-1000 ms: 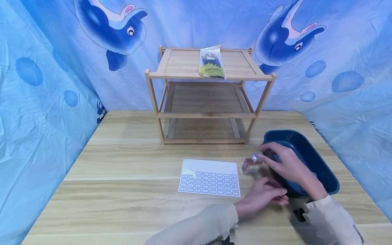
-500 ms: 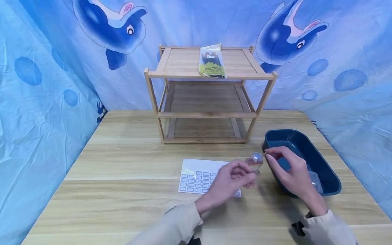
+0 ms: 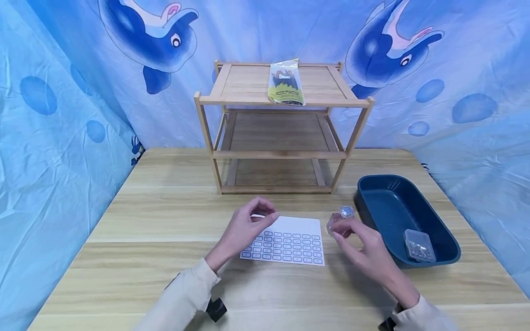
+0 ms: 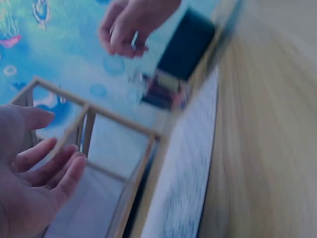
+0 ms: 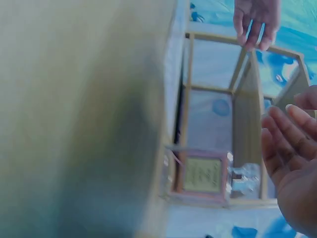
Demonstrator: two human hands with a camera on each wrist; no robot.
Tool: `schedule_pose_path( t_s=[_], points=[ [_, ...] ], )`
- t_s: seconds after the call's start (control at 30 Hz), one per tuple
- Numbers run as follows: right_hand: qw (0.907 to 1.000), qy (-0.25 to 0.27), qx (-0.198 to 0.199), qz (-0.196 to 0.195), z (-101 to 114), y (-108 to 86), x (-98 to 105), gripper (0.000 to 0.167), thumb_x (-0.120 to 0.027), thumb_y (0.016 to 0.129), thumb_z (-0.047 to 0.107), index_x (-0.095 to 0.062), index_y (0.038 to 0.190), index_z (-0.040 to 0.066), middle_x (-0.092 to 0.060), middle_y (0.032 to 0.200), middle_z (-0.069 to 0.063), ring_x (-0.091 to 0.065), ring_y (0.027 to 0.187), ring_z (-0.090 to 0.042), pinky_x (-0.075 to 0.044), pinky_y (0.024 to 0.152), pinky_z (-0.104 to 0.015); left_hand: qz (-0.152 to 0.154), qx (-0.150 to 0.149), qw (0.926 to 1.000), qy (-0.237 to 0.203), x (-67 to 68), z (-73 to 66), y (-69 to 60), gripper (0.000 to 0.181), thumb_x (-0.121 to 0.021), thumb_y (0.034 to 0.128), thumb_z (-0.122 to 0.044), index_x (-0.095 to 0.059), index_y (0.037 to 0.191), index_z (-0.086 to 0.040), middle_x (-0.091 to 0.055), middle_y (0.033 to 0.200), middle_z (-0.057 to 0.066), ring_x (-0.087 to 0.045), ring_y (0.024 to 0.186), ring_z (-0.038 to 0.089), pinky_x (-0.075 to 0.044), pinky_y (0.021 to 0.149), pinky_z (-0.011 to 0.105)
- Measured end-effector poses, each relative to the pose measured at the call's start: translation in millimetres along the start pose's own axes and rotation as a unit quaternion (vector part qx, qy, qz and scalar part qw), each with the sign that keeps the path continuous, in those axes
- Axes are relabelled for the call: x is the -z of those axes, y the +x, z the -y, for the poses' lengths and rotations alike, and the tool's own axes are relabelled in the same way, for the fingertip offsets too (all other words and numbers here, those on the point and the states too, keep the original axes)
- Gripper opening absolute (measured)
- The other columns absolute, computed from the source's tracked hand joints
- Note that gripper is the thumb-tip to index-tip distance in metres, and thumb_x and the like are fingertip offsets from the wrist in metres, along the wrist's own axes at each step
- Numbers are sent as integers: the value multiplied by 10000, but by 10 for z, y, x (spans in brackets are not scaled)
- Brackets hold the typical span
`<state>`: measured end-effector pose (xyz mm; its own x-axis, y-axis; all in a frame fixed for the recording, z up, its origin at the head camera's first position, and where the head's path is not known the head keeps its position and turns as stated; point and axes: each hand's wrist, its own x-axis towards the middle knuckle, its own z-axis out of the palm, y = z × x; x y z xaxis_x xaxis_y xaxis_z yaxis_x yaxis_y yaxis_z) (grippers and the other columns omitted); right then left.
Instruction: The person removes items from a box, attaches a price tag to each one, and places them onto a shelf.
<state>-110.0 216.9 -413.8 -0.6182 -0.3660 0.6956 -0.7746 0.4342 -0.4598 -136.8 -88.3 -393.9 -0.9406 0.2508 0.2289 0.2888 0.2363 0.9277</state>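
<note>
Across my head feed, the left hand [image 3: 245, 226] hangs over a white sheet of printed labels [image 3: 285, 243]; the right hand [image 3: 366, 248] partly hides a pink glass bottle [image 3: 337, 218] with a clear stopper [image 3: 347, 211], on the wood-grain surface [image 3: 165, 207]. From the left wrist, I see relaxed fingers, thumb apart; from the right, slack fingers near the stopper.

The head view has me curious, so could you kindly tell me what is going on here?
Someone is working bare-handed at a light wooden table, with nothing visibly held. The right hand hovers near, but apart from, an upright, clear-capped pink glass bottle. The left hand hangs over the left part of a white paper sheet printed with small boxes. A dark teal plastic tub to the right holds a small clear plastic case.
</note>
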Motion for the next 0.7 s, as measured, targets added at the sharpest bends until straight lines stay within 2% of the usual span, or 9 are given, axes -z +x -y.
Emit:
schedule_pose_path(
  t_s=[0.1,0.23,0.33,0.4,0.53,0.6,0.7],
  points=[
    [9992,35,-345,216,29,-40,-98,305,-758,819,-112,-693,1055,69,-719,1008,-21,-655,841,-109,-553,754,-188,-8,131,9991,398,103,130,-11,237,-762,944,-88,-685,1157,-20,-706,1106,123,-690,1024,236,-585,907,311],
    [9941,124,-919,558,64,-40,-213,294,-768,836,-114,-692,1072,44,-715,992,-19,-661,839,-104,-597,723,-261,12,224,9967,777,216,281,-20,303,-752,949,-77,-664,1221,23,-678,1178,213,-680,1075,322,-575,950,388],
    [9813,93,-1649,990,98,-21,-269,221,-754,895,-53,-692,1096,17,-718,1009,-35,-675,879,-99,-616,756,-303,-5,198,9935,1119,282,377,-17,321,-746,952,-79,-654,1235,42,-667,1202,220,-651,1116,363,-555,981,448],
    [9744,4,-1917,1176,111,-14,-308,200,-749,915,-22,-694,1106,2,-726,1024,-59,-688,902,-120,-618,786,-321,-28,192,9908,1337,315,438,-11,326,-745,951,-80,-656,1239,44,-666,1210,212,-639,1130,364,-546,990,468],
    [9720,-412,-1930,1277,109,-13,-398,220,-770,904,11,-704,1114,-1,-740,1044,-88,-709,926,-190,-619,805,-363,-49,173,9854,1692,349,530,7,339,-748,945,-76,-657,1249,42,-670,1218,193,-637,1130,341,-540,987,478],
    [9710,-704,-1847,1345,101,-14,-448,260,-785,899,43,-707,1143,3,-738,1088,-102,-707,995,-236,-606,859,-409,-52,156,9825,1857,357,573,16,350,-751,939,-69,-655,1257,44,-673,1213,190,-644,1113,332,-544,975,477],
    [9646,-1076,-1783,1617,91,-21,-512,354,-787,908,102,-684,1230,-2,-700,1207,-146,-669,1126,-312,-557,965,-490,-20,133,9782,2074,361,633,31,371,-757,932,-65,-650,1270,45,-672,1214,191,-658,1091,332,-557,957,471]
  ],
)
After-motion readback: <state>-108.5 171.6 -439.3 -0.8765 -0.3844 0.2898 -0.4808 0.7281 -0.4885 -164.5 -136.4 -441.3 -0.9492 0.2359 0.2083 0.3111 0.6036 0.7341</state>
